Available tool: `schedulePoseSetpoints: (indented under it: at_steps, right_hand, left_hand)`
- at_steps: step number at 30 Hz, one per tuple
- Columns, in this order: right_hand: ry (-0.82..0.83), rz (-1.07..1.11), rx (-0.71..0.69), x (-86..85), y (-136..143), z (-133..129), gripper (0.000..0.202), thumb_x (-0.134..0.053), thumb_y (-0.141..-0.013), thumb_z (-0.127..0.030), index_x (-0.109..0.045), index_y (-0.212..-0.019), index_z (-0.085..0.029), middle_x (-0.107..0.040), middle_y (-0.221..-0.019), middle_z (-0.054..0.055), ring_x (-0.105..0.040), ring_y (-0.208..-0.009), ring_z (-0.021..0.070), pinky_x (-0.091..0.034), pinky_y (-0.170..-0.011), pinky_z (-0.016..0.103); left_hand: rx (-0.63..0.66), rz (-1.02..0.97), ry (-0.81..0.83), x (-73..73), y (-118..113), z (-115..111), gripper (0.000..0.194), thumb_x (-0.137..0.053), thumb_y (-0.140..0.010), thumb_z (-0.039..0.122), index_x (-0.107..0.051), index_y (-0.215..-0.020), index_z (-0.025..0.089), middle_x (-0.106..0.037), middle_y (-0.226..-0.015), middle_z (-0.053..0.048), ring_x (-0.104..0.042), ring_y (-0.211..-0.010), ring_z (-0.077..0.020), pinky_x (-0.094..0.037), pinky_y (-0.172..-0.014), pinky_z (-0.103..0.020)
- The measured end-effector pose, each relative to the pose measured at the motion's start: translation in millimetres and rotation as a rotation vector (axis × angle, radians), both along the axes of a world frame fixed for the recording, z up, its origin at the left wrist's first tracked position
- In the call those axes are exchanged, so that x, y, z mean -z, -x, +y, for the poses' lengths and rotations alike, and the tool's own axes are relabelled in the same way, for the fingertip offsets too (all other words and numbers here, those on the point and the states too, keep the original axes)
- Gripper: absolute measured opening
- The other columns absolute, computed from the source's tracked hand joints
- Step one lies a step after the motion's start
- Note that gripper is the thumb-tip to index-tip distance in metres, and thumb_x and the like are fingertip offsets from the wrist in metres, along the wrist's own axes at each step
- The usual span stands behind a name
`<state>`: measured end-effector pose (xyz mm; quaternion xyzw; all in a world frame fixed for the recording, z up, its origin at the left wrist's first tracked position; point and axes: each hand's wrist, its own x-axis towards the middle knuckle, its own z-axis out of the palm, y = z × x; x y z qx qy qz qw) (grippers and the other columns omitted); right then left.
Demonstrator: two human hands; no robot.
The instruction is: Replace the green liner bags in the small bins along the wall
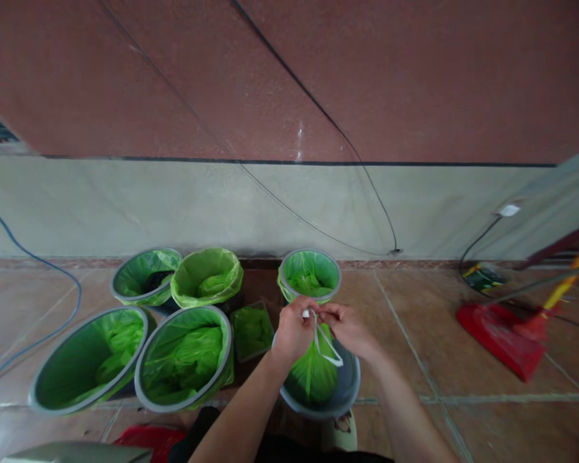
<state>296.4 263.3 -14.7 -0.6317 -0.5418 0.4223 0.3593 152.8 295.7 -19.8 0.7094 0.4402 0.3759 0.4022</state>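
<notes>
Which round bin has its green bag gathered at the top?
The front-right bin: its bag is gathered below the left hand and right hand; the rest spread open.

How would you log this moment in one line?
left hand, right hand: close together, at white drawstring | green bag: gathered, inside grey bin

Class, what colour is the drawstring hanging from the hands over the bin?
The drawstring is white, seen best in the head view.

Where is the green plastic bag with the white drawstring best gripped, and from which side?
The green plastic bag is probably best gripped from above, by its gathered neck: it narrows upward there, where the left hand and right hand meet, while its wider body sits inside the round grey plastic bin.
</notes>
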Motion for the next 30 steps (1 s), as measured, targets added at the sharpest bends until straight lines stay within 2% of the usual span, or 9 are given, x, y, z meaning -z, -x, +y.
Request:
schedulePoseSetpoints:
  at_steps: [3, 6, 11, 14, 19, 22, 24, 27, 30]
  right_hand:
    - [0.051, 0.109, 0.0, -0.6, 2.7, -1.2, 0.03, -0.05, -0.08, -0.041, -0.068, -0.082, -0.017, -0.06, -0.064, 0.0, -0.045, -0.053, 0.0119, -0.034, -0.052, 0.025]
    - [0.079, 0.18, 0.01, -4.7, 4.2, -3.4, 0.029, -0.053, -0.079, -0.043, -0.066, -0.077, -0.017, -0.051, -0.057, -0.003, -0.039, -0.049, 0.0099, -0.029, -0.048, 0.023]
    - [0.116, 0.159, 0.064, -14.6, 4.8, -5.1, 0.025, -0.058, -0.073, -0.04, -0.064, -0.071, -0.016, -0.047, -0.053, -0.004, -0.039, -0.05, 0.0095, -0.028, -0.049, 0.023]
    - [0.078, 0.153, 0.102, -13.3, 4.9, -4.8, 0.023, -0.056, -0.074, -0.038, -0.062, -0.067, -0.017, -0.048, -0.054, -0.004, -0.04, -0.051, 0.0097, -0.028, -0.05, 0.023]
    - [-0.039, 0.012, 0.189, -11.1, 4.5, -3.5, 0.022, -0.048, -0.078, -0.032, -0.056, -0.062, -0.019, -0.049, -0.052, -0.004, -0.042, -0.051, 0.0107, -0.03, -0.05, 0.023]
    - [-0.034, -0.222, 0.191, -13.6, 1.6, -3.8, 0.021, -0.048, -0.08, -0.028, -0.063, -0.069, -0.019, -0.063, -0.064, 0.001, -0.054, -0.06, 0.0132, -0.037, -0.057, 0.023]
    - [0.045, -0.449, 0.187, -12.6, -1.2, -4.2, 0.021, -0.049, -0.081, -0.027, -0.068, -0.075, -0.018, -0.07, -0.076, 0.006, -0.061, -0.072, 0.0164, -0.04, -0.065, 0.025]
    - [0.223, -0.731, 0.175, -5.0, -5.1, -4.3, 0.025, -0.049, -0.083, -0.027, -0.073, -0.083, -0.018, -0.073, -0.092, 0.012, -0.066, -0.088, 0.0212, -0.043, -0.073, 0.028]
    - [0.306, -0.799, 0.132, 4.5, -8.9, -3.1, 0.03, -0.046, -0.086, -0.027, -0.074, -0.091, -0.017, -0.072, -0.1, 0.014, -0.066, -0.096, 0.0226, -0.044, -0.077, 0.028]
  left_hand:
    - [-0.074, -0.036, 0.048, -0.9, -2.1, 1.2, 0.02, -0.053, -0.073, 0.006, -0.064, -0.082, 0.019, -0.067, -0.086, -0.001, -0.063, -0.078, -0.013, -0.048, -0.073, -0.022]
    - [-0.091, -0.083, 0.145, -0.2, -3.2, 3.3, 0.012, -0.056, -0.072, 0.009, -0.064, -0.078, 0.017, -0.066, -0.077, 0.0, -0.061, -0.068, -0.0116, -0.047, -0.064, -0.021]
    - [-0.046, -0.186, 0.322, -3.0, -1.2, 5.9, 0.002, -0.063, -0.068, 0.016, -0.064, -0.069, 0.016, -0.061, -0.059, 0.003, -0.055, -0.054, -0.0098, -0.042, -0.053, -0.019]
    - [-0.027, -0.234, 0.388, -6.5, -0.7, 5.6, 0.008, -0.068, -0.065, 0.022, -0.066, -0.067, 0.015, -0.063, -0.059, 0.002, -0.055, -0.054, -0.0105, -0.041, -0.054, -0.02]
    - [-0.022, -0.236, 0.383, -6.9, -1.9, 6.3, 0.014, -0.068, -0.068, 0.028, -0.065, -0.066, 0.015, -0.063, -0.058, 0.001, -0.052, -0.054, -0.0107, -0.04, -0.054, -0.021]
    - [-0.041, -0.138, 0.326, 0.4, 0.0, 9.6, 0.012, -0.065, -0.071, 0.025, -0.062, -0.064, 0.016, -0.062, -0.059, 0.001, -0.053, -0.056, -0.0116, -0.04, -0.056, -0.021]
    - [-0.066, -0.014, 0.303, 8.6, 2.5, 11.8, 0.011, -0.063, -0.072, 0.021, -0.061, -0.062, 0.016, -0.062, -0.059, 0.0, -0.055, -0.058, -0.0127, -0.039, -0.057, -0.022]
    - [-0.093, 0.218, 0.291, 21.9, 5.6, 13.4, 0.013, -0.06, -0.071, 0.014, -0.058, -0.058, 0.016, -0.061, -0.057, -0.001, -0.056, -0.059, -0.0144, -0.036, -0.056, -0.022]
    - [-0.023, 0.436, 0.291, 30.8, 6.6, 14.8, 0.013, -0.055, -0.075, 0.011, -0.059, -0.064, 0.016, -0.063, -0.061, -0.004, -0.061, -0.065, -0.0177, -0.039, -0.06, -0.024]
